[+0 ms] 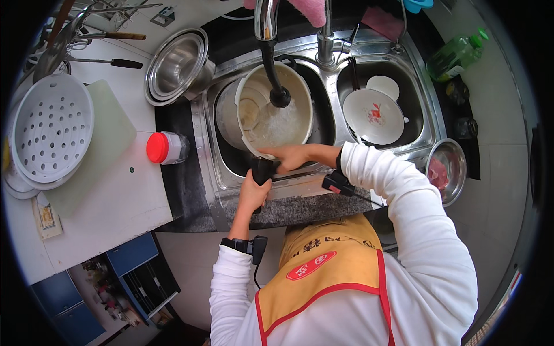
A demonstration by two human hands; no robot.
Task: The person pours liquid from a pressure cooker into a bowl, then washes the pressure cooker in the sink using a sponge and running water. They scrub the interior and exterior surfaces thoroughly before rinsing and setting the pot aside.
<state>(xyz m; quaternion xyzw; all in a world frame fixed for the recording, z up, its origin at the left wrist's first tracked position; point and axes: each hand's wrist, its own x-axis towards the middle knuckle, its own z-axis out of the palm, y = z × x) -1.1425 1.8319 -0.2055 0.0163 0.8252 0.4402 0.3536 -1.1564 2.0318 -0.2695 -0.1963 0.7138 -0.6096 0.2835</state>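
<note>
A deep metal pot [229, 114] with a black handle [262, 169] stands tilted in the left sink basin, its mouth towards me. Water runs into it from the black spray head [280, 97] of a faucet, and the water inside looks foamy. My left hand [254, 192] is closed around the pot's handle. My right hand [291, 156] lies at the pot's near rim beside the handle, its fingers stretched along the rim; its grip is partly hidden.
The right basin holds a white enamel plate [368, 119], a small white dish [383, 88] and a dark handle. Steel bowls [177, 67], a red-lidded jar [157, 147] and a white perforated steamer tray [53, 129] are at left. Right are a bowl of meat [459, 173] and a green bottle [454, 56].
</note>
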